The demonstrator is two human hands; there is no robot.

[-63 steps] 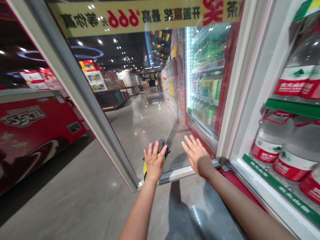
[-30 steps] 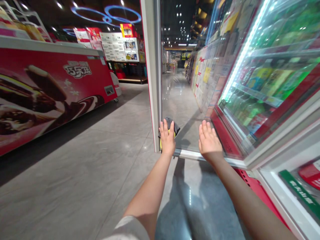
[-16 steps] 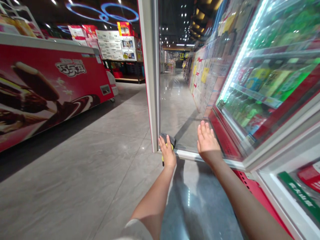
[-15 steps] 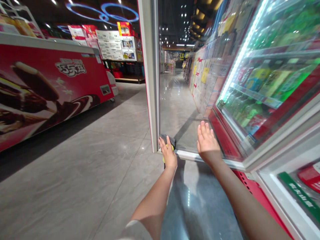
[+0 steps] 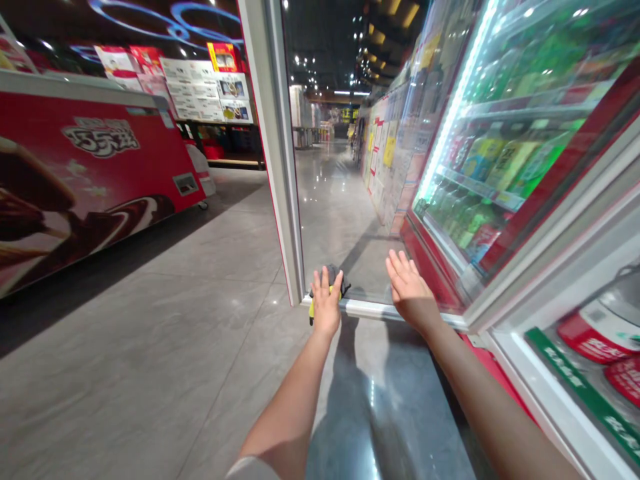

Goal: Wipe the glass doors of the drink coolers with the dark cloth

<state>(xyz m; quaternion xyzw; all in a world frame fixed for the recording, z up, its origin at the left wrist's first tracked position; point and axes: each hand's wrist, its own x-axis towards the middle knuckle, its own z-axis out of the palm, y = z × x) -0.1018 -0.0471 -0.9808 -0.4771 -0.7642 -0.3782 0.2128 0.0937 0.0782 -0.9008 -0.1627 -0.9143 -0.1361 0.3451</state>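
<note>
Low on a glass cooler door (image 5: 345,200), near its outer bottom corner, my left hand (image 5: 327,310) holds a small grey-and-yellow tool (image 5: 334,275). The fingers are spread over it, and a dark cord or strap sticks out at the right. The palm covers much of the tool, so its exact kind cannot be made out. To the right, my right hand (image 5: 411,293) is open, its fingers stretched out flat toward the pane near the bottom frame. Whether it touches the glass is unclear.
The door stands swung out from a lit drinks cooler (image 5: 580,393) holding large red-labelled bottles. Green and yellow bottles show in the glass at upper right. A red ice-cream freezer (image 5: 150,160) stands left, with stacked cartons (image 5: 195,87) behind. Grey tiles (image 5: 165,347) cover the floor.
The view has turned slightly right, so the door and freezer sit further left. Both hands stay low by the door, and more of the large bottles inside the cooler shows.
</note>
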